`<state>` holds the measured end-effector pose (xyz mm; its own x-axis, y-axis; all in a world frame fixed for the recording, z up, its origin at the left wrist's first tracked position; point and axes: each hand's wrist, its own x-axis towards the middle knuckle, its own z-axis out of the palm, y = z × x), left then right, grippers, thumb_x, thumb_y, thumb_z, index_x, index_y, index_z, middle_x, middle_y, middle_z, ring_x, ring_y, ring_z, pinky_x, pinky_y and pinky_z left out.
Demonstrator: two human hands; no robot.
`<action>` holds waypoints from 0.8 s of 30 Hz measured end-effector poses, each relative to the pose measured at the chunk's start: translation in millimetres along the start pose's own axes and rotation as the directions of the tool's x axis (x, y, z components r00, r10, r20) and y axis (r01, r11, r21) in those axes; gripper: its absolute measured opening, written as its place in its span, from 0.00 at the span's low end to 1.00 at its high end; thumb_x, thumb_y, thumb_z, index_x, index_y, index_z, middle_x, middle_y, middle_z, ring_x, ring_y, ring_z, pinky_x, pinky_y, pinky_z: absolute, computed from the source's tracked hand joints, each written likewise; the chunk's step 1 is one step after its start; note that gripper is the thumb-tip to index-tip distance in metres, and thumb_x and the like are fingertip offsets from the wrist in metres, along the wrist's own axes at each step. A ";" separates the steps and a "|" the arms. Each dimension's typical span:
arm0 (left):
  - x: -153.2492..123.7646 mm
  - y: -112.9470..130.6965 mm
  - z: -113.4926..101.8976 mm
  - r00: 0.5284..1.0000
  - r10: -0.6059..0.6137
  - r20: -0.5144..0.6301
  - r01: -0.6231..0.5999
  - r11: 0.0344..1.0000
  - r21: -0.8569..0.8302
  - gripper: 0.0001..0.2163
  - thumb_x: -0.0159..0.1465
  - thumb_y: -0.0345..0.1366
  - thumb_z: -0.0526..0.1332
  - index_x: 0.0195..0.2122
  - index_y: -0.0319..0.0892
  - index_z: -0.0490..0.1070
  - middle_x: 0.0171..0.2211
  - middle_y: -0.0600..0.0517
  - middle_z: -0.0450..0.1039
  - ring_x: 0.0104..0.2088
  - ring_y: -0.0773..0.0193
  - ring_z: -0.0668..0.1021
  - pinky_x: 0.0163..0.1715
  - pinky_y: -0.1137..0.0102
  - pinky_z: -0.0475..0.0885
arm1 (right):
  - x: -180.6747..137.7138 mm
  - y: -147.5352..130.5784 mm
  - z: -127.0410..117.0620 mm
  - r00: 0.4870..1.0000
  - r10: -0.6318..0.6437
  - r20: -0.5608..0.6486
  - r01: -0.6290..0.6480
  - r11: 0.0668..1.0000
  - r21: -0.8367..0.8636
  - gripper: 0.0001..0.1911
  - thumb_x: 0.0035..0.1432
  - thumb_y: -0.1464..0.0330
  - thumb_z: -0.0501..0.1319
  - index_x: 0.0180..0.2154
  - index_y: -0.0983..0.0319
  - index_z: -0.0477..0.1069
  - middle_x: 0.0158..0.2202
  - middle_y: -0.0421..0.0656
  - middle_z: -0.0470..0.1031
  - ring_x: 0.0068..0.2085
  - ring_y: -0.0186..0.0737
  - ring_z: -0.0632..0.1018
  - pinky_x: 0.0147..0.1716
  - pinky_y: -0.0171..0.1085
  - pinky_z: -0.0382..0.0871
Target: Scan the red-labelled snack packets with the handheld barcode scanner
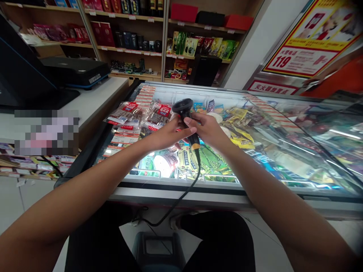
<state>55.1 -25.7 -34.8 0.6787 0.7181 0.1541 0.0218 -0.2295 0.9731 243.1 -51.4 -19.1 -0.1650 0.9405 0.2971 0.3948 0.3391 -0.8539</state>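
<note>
A black barcode scanner (184, 105) with a yellow band at its lower end is held above the glass top of a chest freezer (181, 192). My right hand (212, 131) is closed around its handle from the right, thumb across the front. From the left, my left hand (167, 133) also grips the handle, its thumb lying over it; part of its fingers is hidden. A cable (181, 196) hangs from the scanner toward the floor. Left of my hands, clear packs of brown food with red labels (127, 113) lie on the glass, with another such pack (159, 113) beside the scanner.
Colourful frozen packages (241, 132) fill the freezer below the glass. A white counter (113, 88) on the left bears a black device (76, 70). Stocked shelves (130, 49) stand behind. A person's orange sleeve (337, 75) shows at right. A grey bin-like object (157, 249) stands between my legs.
</note>
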 end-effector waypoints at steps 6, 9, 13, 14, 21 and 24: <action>5.6 -4.3 -2.8 0.975 -0.173 -0.140 0.130 0.952 -0.277 0.10 0.61 0.33 0.63 0.44 0.40 0.70 0.39 0.46 0.77 0.35 0.60 0.82 0.38 0.63 0.76 | 6.9 17.6 -14.7 0.972 0.231 0.052 -0.236 0.937 0.258 0.25 0.61 0.47 0.66 0.48 0.60 0.78 0.47 0.50 0.79 0.40 0.44 0.81 0.37 0.43 0.78; 5.1 2.9 -3.6 0.940 -0.209 -0.271 0.097 0.923 -0.373 0.10 0.57 0.29 0.62 0.40 0.41 0.68 0.29 0.52 0.73 0.25 0.67 0.77 0.28 0.69 0.70 | 15.4 39.6 -25.9 0.942 0.310 -0.126 -0.316 0.948 -0.030 0.23 0.60 0.55 0.68 0.52 0.60 0.77 0.55 0.53 0.77 0.50 0.52 0.80 0.45 0.48 0.78; 4.1 10.1 -1.5 0.934 -0.132 -0.333 -0.007 0.923 -0.385 0.08 0.56 0.31 0.62 0.36 0.41 0.67 0.25 0.55 0.69 0.20 0.71 0.71 0.21 0.71 0.63 | 22.0 57.6 -21.4 0.907 0.393 -0.150 -0.413 0.900 -0.137 0.22 0.56 0.60 0.71 0.50 0.61 0.75 0.56 0.54 0.76 0.53 0.56 0.78 0.50 0.50 0.74; 4.3 10.3 -0.8 0.936 -0.133 -0.327 -0.012 0.913 -0.407 0.07 0.56 0.31 0.62 0.35 0.41 0.66 0.25 0.56 0.69 0.20 0.71 0.71 0.21 0.71 0.64 | 23.0 58.1 -19.1 0.903 0.406 -0.140 -0.416 0.908 -0.049 0.17 0.57 0.62 0.70 0.47 0.61 0.75 0.54 0.53 0.77 0.53 0.53 0.79 0.50 0.48 0.74; 9.3 -1.5 0.9 0.931 -0.211 -0.297 0.028 0.854 -0.519 0.06 0.56 0.31 0.62 0.33 0.41 0.65 0.26 0.56 0.68 0.20 0.73 0.71 0.21 0.73 0.65 | 28.3 43.5 -29.4 0.834 0.552 -0.003 -0.420 0.639 0.645 0.04 0.62 0.72 0.63 0.34 0.60 0.70 0.42 0.48 0.78 0.37 0.34 0.77 0.28 0.30 0.71; 10.5 -7.2 0.7 0.944 -0.193 -0.266 0.023 0.846 -0.533 0.06 0.57 0.31 0.63 0.32 0.41 0.64 0.27 0.56 0.68 0.21 0.73 0.72 0.21 0.74 0.66 | 27.6 39.3 -29.7 0.843 0.518 0.146 -0.480 0.602 0.638 0.04 0.65 0.69 0.61 0.35 0.61 0.70 0.38 0.47 0.76 0.27 0.31 0.70 0.20 0.30 0.65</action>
<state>62.5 -17.0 -40.3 0.4413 0.8974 0.0035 -0.3571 0.1721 0.9181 280.9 -11.3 -31.8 -0.0669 0.9649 -0.2540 -0.2597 -0.2626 -0.9293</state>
